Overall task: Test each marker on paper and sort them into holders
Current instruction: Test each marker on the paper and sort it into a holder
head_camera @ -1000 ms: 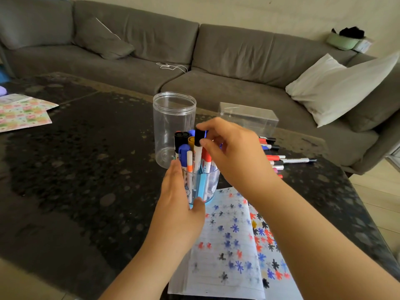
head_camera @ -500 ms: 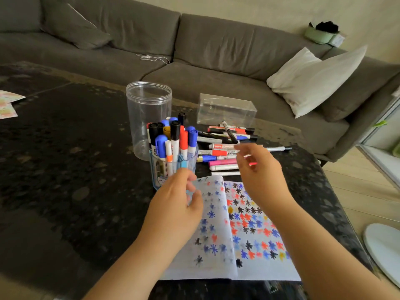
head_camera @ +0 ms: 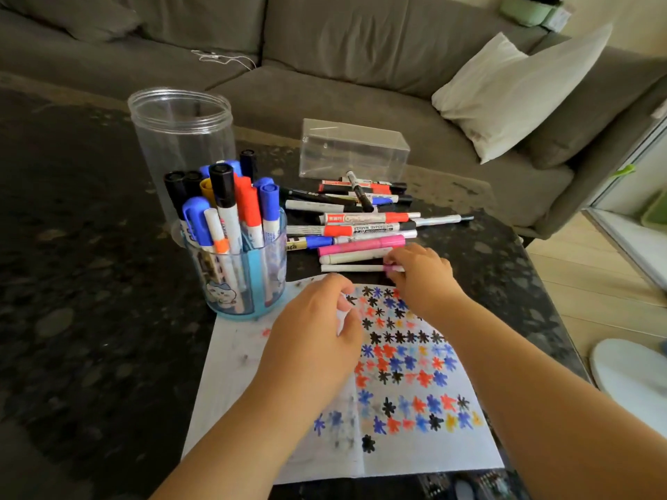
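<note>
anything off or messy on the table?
Mostly tidy. One black marker lies crosswise on top of the marker pile, askew to the rest. Faint ink smudges mark the paper's left edge beside the blue holder. No spill or damage shows.

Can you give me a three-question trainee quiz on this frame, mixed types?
1. True or false: the tall clear jar behind the blue cup has markers in it.
2. Which marker is the right hand picking up? A) thin white marker nearest the paper B) pink marker C) black marker on top of the pile
3. Fill in: the left hand is over the ____.

Key: 1. False, it looks empty. 2. A, fingers are at its pink end. 3. Paper.
</note>
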